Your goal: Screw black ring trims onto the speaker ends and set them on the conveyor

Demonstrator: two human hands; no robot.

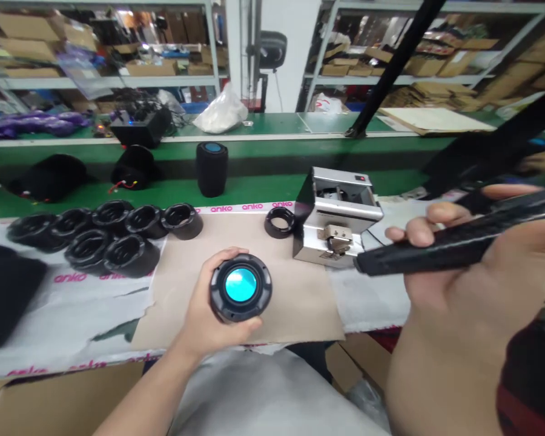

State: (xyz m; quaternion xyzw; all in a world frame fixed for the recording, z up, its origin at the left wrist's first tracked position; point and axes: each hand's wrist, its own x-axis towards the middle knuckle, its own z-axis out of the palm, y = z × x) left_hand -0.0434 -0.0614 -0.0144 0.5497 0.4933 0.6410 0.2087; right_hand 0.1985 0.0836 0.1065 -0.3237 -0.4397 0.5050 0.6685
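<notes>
My left hand is wrapped round a black cylindrical speaker, whose notched ring and shiny turquoise disc face up at me. It is held over the brown cardboard sheet. On the right, my right hand grips a long black electric screwdriver, raised close to the camera. Its narrow end points left, in front of the silver screw feeder; whether they touch I cannot tell. A single black ring lies against the feeder's left side.
Several black rings stand grouped on the left of the bench. Behind them are an upright speaker and a black housing with coloured wires. A white bag sits on the back ledge. A dark slanted post rises at right.
</notes>
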